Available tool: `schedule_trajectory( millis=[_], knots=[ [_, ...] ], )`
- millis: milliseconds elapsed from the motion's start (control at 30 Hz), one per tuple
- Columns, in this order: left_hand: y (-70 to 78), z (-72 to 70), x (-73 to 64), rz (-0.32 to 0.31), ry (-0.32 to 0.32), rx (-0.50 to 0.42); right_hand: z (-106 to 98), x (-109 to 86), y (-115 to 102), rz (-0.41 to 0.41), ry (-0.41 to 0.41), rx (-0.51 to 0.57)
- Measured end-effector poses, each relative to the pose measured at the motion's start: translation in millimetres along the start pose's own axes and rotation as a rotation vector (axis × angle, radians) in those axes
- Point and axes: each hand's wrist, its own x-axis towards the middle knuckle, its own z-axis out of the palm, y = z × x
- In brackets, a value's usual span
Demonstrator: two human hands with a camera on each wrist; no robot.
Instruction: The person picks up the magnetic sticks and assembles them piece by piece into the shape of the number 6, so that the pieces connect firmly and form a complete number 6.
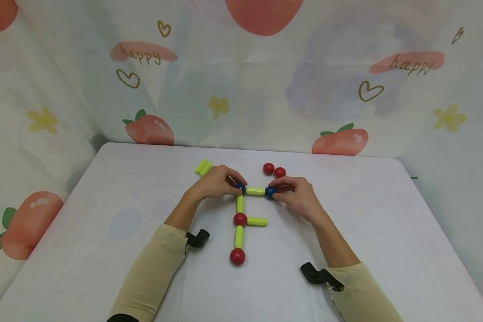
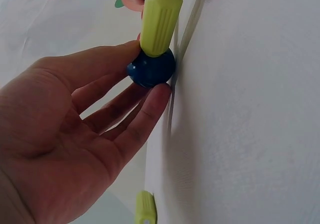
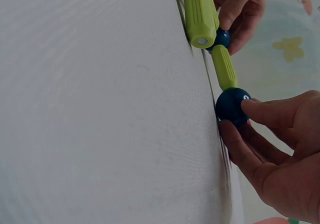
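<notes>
On the white table lies a figure of yellow-green magnetic sticks and balls. My left hand (image 1: 215,183) pinches the blue ball (image 2: 151,71) at its upper left corner between thumb and fingers. Another blue ball (image 3: 232,107), at the right end of the top stick (image 1: 255,191), is pinched by my right hand (image 1: 299,197). Below the left ball, an upright stick (image 1: 239,204) leads to a red ball (image 1: 240,219). From that red ball a side stick (image 1: 257,222) points right, its far end bare. A lower stick (image 1: 239,237) joins it to the bottom red ball (image 1: 237,256).
Two loose yellow-green sticks (image 1: 201,167) lie behind my left hand. Beyond my right hand sit two loose red balls (image 1: 269,168). A printed fabric backdrop (image 1: 241,89) rises behind the table's far edge. Black camera mounts (image 1: 198,239) stick out at both wrists.
</notes>
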Motion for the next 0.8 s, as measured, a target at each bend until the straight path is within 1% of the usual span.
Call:
schedule_trajectory(
  millis=[400, 533, 700, 800],
  knots=[
    [-2.7, 0.9, -0.9, -0.017, 0.007, -0.038, 1, 0.3, 1, 0.011, 0.003, -0.003],
    [-2.2, -0.2, -1.8, -0.015, 0.002, -0.043, 1, 0.1, 1, 0.001, 0.001, -0.006],
    [-5.6, -5.6, -4.6, -0.017, -0.011, -0.073, 1, 0.0, 1, -0.013, -0.004, -0.009],
    [-10.1, -11.7, -7.1, -0.024, 0.026, -0.077, 0, -0.2, 1, -0.014, -0.005, -0.007]
  ],
)
